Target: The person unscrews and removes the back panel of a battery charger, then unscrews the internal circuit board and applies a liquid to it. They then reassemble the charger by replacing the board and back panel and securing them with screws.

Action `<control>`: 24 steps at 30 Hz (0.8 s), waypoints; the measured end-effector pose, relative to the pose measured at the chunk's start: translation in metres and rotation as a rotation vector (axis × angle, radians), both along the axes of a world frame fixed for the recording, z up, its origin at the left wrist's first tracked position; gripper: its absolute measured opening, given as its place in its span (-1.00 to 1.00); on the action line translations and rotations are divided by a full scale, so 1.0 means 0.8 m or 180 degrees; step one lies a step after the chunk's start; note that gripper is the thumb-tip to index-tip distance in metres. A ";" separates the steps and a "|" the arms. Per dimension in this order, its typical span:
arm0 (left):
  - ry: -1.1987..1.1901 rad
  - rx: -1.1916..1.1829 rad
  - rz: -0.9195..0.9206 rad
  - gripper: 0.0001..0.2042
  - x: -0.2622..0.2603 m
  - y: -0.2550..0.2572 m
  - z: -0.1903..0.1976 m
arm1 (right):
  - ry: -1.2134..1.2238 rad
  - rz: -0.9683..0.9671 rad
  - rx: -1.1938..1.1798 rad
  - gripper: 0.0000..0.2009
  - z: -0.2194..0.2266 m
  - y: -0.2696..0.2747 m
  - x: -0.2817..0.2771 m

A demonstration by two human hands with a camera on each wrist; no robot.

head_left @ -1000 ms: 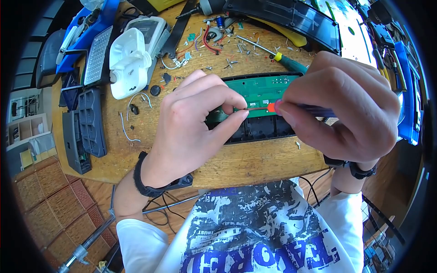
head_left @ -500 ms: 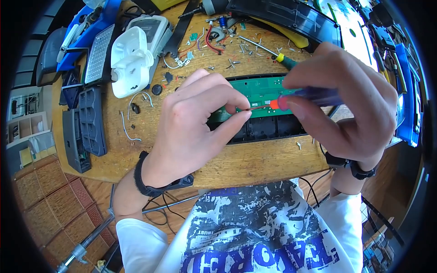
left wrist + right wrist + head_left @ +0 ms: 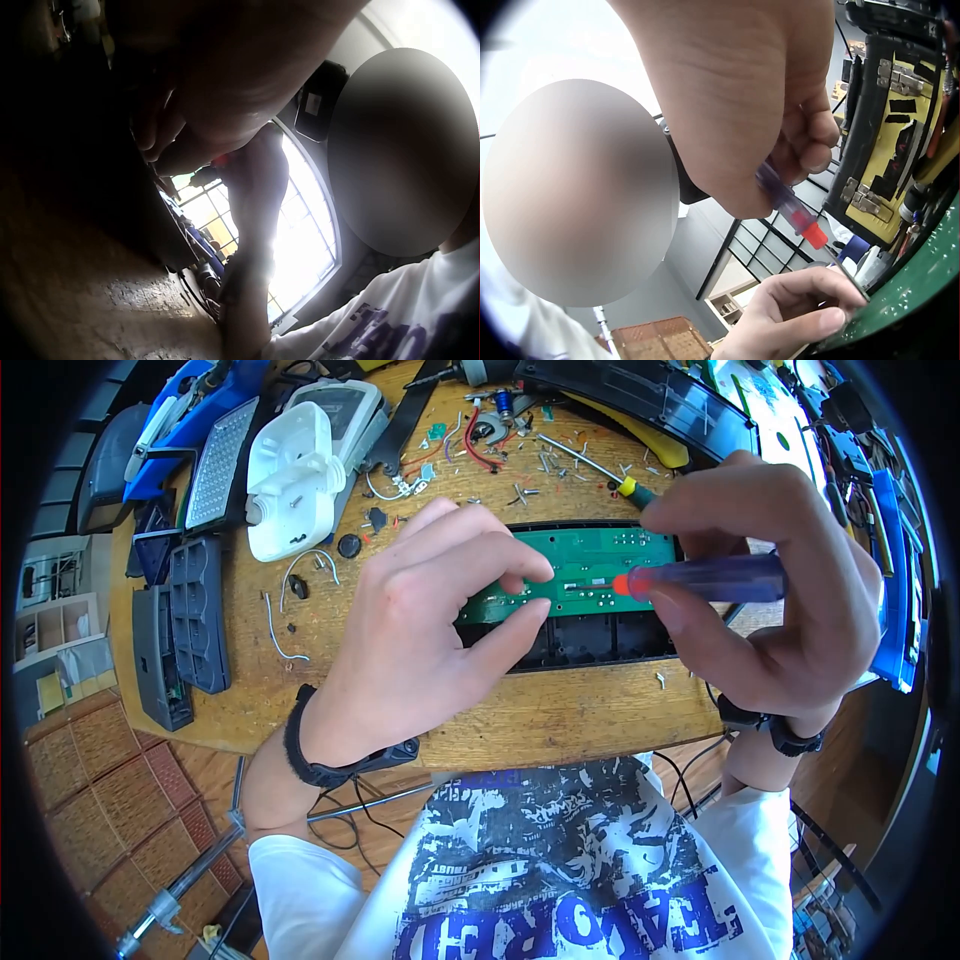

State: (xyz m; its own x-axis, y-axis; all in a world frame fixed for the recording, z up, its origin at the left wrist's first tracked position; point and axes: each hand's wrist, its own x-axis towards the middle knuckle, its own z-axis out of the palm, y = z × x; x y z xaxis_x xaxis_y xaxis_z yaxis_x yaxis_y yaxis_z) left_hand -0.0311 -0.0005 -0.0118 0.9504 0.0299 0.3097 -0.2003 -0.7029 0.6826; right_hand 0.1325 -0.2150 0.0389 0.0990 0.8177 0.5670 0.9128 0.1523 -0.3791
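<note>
A green circuit board [image 3: 590, 565] lies in a long black plastic housing [image 3: 610, 645] at the table's front. My right hand [image 3: 790, 600] pinches a screwdriver [image 3: 710, 578] with a purple translucent handle and an orange-red collar. Its thin shaft slants down to the board in the right wrist view, with the tip close at the board's surface. My left hand [image 3: 430, 610] is over the board's left part, thumb and index finger parted beside the tip, holding nothing visible. In the left wrist view the hand is dark and hides most of the work.
A green-and-yellow screwdriver [image 3: 630, 490], loose screws [image 3: 522, 493] and wire scraps lie behind the board. A white plastic casing [image 3: 290, 480] and a grey compartmented part [image 3: 200, 615] are at the left. A large black panel [image 3: 650, 400] lies at the back right.
Earlier the left thumb and index finger pinched at the screwdriver's tip; now they have parted. The right hand has moved slightly right, and more of the screwdriver's handle shows.
</note>
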 end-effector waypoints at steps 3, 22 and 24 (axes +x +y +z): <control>-0.0048 -0.0019 0.0035 -0.82 -0.001 0.003 -0.002 | -0.0074 0.0307 -0.0247 -0.69 0.015 -0.003 0.011; 0.0328 -0.1004 0.0391 -0.86 -0.008 0.027 -0.003 | 0.1332 -0.0163 -0.0163 -0.53 -0.014 0.019 -0.019; 0.0314 -0.1034 0.0394 -0.87 -0.008 0.027 -0.003 | 0.1370 -0.0129 -0.0157 -0.53 -0.017 0.020 -0.018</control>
